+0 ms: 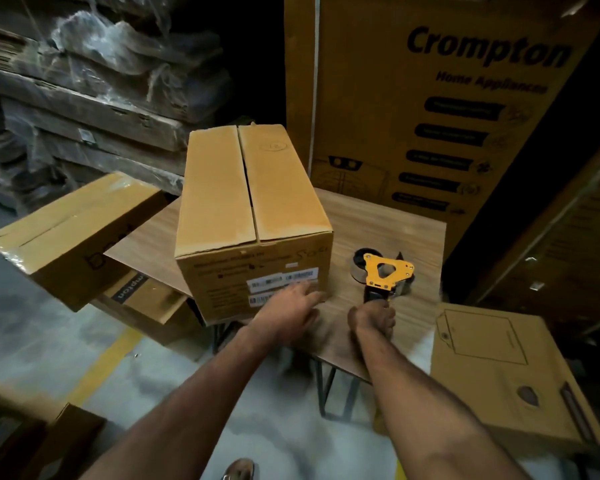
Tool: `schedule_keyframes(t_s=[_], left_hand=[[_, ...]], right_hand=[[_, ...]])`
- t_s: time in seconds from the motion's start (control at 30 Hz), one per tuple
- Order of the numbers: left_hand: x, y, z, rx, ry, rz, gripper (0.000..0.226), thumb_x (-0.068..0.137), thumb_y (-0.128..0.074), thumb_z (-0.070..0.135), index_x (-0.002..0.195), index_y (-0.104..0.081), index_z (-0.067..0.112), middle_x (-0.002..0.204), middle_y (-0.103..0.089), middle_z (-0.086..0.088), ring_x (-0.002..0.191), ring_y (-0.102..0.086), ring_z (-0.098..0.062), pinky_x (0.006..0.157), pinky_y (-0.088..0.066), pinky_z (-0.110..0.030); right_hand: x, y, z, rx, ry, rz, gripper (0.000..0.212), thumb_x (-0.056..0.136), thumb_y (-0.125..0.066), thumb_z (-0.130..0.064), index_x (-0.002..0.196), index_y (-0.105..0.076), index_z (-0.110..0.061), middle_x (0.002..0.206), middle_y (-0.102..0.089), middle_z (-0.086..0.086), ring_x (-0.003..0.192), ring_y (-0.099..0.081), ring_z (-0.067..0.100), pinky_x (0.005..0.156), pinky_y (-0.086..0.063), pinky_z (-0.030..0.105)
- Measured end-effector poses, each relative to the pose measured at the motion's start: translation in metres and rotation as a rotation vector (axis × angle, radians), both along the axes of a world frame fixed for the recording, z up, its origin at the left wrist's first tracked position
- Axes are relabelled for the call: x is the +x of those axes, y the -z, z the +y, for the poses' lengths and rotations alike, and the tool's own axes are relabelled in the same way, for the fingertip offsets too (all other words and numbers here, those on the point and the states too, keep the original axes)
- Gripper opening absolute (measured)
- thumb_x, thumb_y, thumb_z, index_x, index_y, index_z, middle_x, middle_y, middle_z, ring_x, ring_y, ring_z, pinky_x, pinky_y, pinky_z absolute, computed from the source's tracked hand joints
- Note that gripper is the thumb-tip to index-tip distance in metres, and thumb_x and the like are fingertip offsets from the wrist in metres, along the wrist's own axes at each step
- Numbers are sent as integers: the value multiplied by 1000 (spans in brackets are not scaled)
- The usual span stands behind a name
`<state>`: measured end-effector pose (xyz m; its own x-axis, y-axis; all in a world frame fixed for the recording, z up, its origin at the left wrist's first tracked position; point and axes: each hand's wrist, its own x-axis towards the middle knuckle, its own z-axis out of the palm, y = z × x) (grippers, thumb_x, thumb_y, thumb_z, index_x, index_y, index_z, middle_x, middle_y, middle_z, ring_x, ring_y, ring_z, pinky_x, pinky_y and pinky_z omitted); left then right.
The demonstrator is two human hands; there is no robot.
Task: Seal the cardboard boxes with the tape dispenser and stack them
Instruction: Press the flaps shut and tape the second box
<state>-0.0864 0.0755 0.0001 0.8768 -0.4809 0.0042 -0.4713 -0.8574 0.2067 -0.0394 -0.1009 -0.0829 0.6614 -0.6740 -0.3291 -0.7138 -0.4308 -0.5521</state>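
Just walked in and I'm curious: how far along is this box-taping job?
Done, it seems: the box at the left shows shiny tape along its seam. In hand: the right hand grips the tape dispenser on the table, while the left hand touches the middle box. Left: its top seam looks untaped; it needs sealing and stacking.

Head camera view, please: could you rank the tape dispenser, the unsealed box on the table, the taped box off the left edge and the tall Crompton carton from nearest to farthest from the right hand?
1. Tape dispenser: gripped by the right hand.
2. Unsealed box: just left, on the table.
3. Tall Crompton carton: standing behind the table.
4. Taped box: far left, past the table edge.
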Motion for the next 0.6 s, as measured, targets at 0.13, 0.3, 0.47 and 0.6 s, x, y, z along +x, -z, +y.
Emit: schedule_keyframes(t_s=[0.13, 0.3, 0.47, 0.6], left_hand=[[-2, 0, -9, 0, 51, 66, 41, 100, -50, 34, 140, -50, 28, 148, -44, 1, 134, -45, -18, 110, -41, -37], [3, -4, 4, -68, -5, 118, 32, 99, -50, 35, 129, -58, 26, 134, -53, 4, 121, -53, -16, 101, -46, -33], [16, -47, 7, -233, -65, 3, 31, 100, -52, 26, 130, -59, 24, 127, -63, 4, 113, -59, -12, 94, -50, -30], [46, -120, -4, -362, -128, -239, 62, 98, -59, 34, 153, -32, 22, 147, -48, -4, 130, -47, -19, 109, -42, -35]], right_hand=[[12, 12, -20, 90, -36, 53, 35, 102, -44, -17, 133, -48, -3, 134, -57, 20, 121, -57, 39, 96, -49, 46], [10, 2, -38, 237, 28, 5, 62, 88, -62, -19, 143, -36, -11, 135, -55, 18, 121, -56, 38, 96, -50, 38], [2, -53, -44, 361, -50, -331, 48, 83, -72, -29, 127, -56, -19, 116, -69, 8, 109, -65, 32, 80, -43, 27], [14, -124, -42, 237, -222, -444, 24, 92, -63, -32, 102, -64, -11, 101, -70, 17, 91, -64, 37, 77, -53, 41]])
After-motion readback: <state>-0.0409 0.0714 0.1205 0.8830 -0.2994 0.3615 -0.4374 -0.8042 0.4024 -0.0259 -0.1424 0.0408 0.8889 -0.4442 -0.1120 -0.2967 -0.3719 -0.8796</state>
